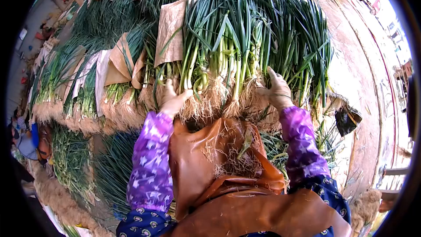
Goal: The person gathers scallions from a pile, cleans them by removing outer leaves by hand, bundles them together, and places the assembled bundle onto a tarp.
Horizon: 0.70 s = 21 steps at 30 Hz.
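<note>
1. The green onion bunch (223, 46) lies just beyond the far edge of the brown apron (193, 158). Its long axis runs away from the apron: the pale roots (228, 91) face it, and the leaves point outward.
2. The left hand (174, 99) and right hand (278, 91) are apart, both beyond the apron, flanking the bunch's root end. Neither is clearly nearer its middle. Their thumbs point inward; I cannot tell whether either hand grips, as some fingers are hidden.
3. Loose root scraps (228, 151) cling to the apron's front.
4. Beyond the apron and to its left, a brown paper sheet (171, 30) lies beside the bunch; farther left sits a row of bunches (79, 87).
5. Well right of the apron lies a black plastic scrap (347, 120).
</note>
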Available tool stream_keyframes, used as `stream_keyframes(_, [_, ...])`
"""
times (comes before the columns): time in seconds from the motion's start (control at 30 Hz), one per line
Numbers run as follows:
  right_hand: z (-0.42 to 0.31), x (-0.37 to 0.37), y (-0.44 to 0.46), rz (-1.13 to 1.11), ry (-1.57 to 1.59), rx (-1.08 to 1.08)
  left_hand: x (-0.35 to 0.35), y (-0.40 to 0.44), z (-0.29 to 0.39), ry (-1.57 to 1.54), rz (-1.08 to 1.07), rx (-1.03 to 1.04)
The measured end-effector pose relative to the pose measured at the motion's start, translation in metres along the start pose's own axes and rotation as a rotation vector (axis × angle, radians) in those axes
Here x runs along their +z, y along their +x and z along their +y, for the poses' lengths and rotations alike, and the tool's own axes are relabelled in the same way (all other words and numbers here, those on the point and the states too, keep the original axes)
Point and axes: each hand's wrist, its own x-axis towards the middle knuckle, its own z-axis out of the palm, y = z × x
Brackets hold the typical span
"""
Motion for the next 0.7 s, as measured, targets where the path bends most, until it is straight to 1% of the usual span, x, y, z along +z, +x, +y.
stream_keyframes(0.03, [0.008,-0.003,-0.01,-0.023,0.025,-0.029,0.008,0.009,0.003,0.038,-0.022,-0.115])
stream_keyframes(0.07, [0.012,0.001,-0.023,0.037,0.019,-0.098,0.021,0.044,-0.032,-0.016,0.032,0.001])
stream_keyframes(0.1, [0.018,0.018,-0.024,0.128,0.185,-0.223,0.01,0.066,-0.031,-0.156,0.032,0.02])
stream_keyframes(0.13, [0.012,0.023,-0.032,0.14,0.568,-0.149,0.006,0.072,-0.026,-0.189,-0.001,0.041])
stream_keyframes(0.17, [0.011,0.022,-0.043,0.108,0.673,-0.128,0.019,0.078,-0.021,-0.255,-0.045,0.06])
stream_keyframes(0.2, [0.002,0.013,-0.053,0.079,0.777,-0.103,0.021,0.058,-0.005,-0.178,0.064,0.072])
stream_keyframes(0.23, [-0.031,-0.014,-0.063,0.015,0.642,-0.12,0.01,0.028,0.022,0.036,0.054,0.175])
stream_keyframes(0.27, [-0.05,-0.025,-0.062,0.044,0.711,-0.182,0.006,0.012,0.048,0.154,0.052,0.18])
stream_keyframes(0.3, [-0.068,-0.03,-0.056,0.114,0.758,-0.307,0.002,0.001,0.064,0.286,0.049,0.182])
stream_keyframes(0.33, [-0.083,-0.025,-0.047,0.121,0.795,-0.302,0.004,-0.006,0.071,0.401,0.139,0.299])
stream_keyframes(0.37, [-0.099,-0.036,-0.032,-0.115,0.84,-0.103,0.01,-0.006,0.074,0.403,0.133,0.3])
stream_keyframes(0.4, [-0.115,-0.034,-0.012,-0.185,0.936,-0.034,0.012,-0.005,0.077,0.415,0.14,0.328])
stream_keyframes(0.43, [-0.126,-0.02,0.009,-0.237,0.957,0.036,0.016,-0.002,0.079,0.422,0.148,0.358])
stream_keyframes(0.47, [-0.131,-0.007,0.027,-0.413,0.977,0.066,0.023,0.01,0.065,0.039,0.028,0.218])
stream_keyframes(0.5, [-0.14,0.03,0.041,-0.394,1.027,0.139,0.02,0.008,0.068,-0.083,-0.009,0.087])
stream_keyframes(0.53, [-0.151,0.035,0.051,-0.45,0.988,0.166,0.022,0.022,0.05,-0.244,0.015,0.05])
stream_keyframes(0.57, [-0.161,0.058,0.06,-0.401,0.949,0.226,0.024,0.035,0.032,-0.408,0.04,0.009])
stream_keyframes(0.6, [-0.168,0.064,0.068,-0.486,0.98,0.273,0.021,0.033,0.032,-0.478,-0.026,-0.068])
stream_keyframes(0.63, [-0.172,0.07,0.074,-0.575,1.007,0.319,0.024,0.039,0.023,-0.479,-0.02,-0.074])
stream_keyframes(0.7, [-0.176,0.092,0.091,-0.647,1.058,0.365,0.029,0.057,0.003,-0.518,-0.115,-0.024])
